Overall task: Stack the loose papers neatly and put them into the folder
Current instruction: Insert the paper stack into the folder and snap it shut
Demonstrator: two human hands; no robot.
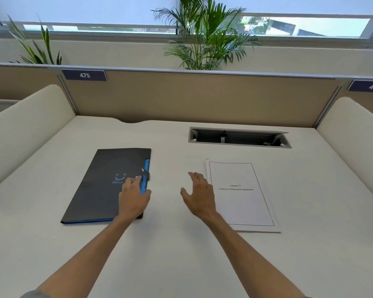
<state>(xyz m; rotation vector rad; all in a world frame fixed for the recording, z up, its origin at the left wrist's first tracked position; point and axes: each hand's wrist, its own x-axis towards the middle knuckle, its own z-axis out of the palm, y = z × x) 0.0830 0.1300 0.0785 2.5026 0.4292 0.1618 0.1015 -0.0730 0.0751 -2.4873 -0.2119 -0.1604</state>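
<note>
A dark grey folder [101,186] with a blue edge and a strap clasp lies closed on the left of the desk [170,244]. My left hand [134,196] rests on its right edge, fingers flat near the clasp, thumb at the folder's side. A stack of white papers [243,203] with a printed title page lies on the right, its edges nearly aligned. My right hand [199,194] hovers between folder and papers, fingers spread, just left of the stack and holding nothing.
A recessed cable tray [239,137] is open at the back right of the desk. Padded partitions [24,130] close in both sides, and a tan divider wall [192,97] stands behind. Plants rise beyond the divider.
</note>
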